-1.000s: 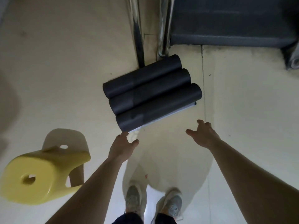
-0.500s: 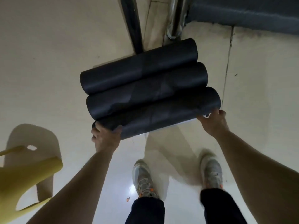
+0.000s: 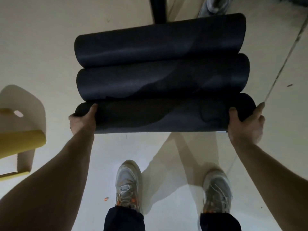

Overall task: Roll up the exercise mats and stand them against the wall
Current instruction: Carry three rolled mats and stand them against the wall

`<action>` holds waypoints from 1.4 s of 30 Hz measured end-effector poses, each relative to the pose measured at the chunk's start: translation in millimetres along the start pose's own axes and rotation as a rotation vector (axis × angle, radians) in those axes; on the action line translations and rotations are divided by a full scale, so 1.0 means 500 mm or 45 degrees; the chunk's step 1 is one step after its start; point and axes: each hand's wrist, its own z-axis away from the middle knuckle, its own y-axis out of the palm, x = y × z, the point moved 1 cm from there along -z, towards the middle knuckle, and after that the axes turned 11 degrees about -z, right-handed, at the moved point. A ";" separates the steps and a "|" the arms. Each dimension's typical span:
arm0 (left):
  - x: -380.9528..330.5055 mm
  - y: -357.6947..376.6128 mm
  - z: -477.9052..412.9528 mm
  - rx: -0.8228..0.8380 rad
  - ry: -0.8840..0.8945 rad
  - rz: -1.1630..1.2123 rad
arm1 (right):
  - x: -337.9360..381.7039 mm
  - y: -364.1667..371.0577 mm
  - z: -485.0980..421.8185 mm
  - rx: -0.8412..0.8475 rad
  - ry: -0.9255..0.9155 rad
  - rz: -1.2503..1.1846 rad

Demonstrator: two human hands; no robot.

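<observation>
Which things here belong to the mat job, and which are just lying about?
Job: near rolled mat, gripped at its ends by left hand and right hand; middle rolled mat; far rolled mat.
Lying about: yellow stool; dark post.

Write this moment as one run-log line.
left hand: grips nearest mat | right hand: grips nearest mat | other mats: lying alongside

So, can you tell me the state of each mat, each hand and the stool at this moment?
Nearest exercise mat: rolled up, lying horizontal, gripped at both ends.
Middle exercise mat: rolled up, lying against the nearest one, untouched.
Far exercise mat: rolled up, lying against the middle one, untouched.
Left hand: grips the nearest mat's left end.
Right hand: grips its right end.
Yellow stool: partly out of frame, posture unclear.
</observation>
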 end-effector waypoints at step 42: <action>-0.019 0.168 0.089 1.038 1.103 -1.183 | -0.089 0.357 0.376 0.211 0.845 -1.463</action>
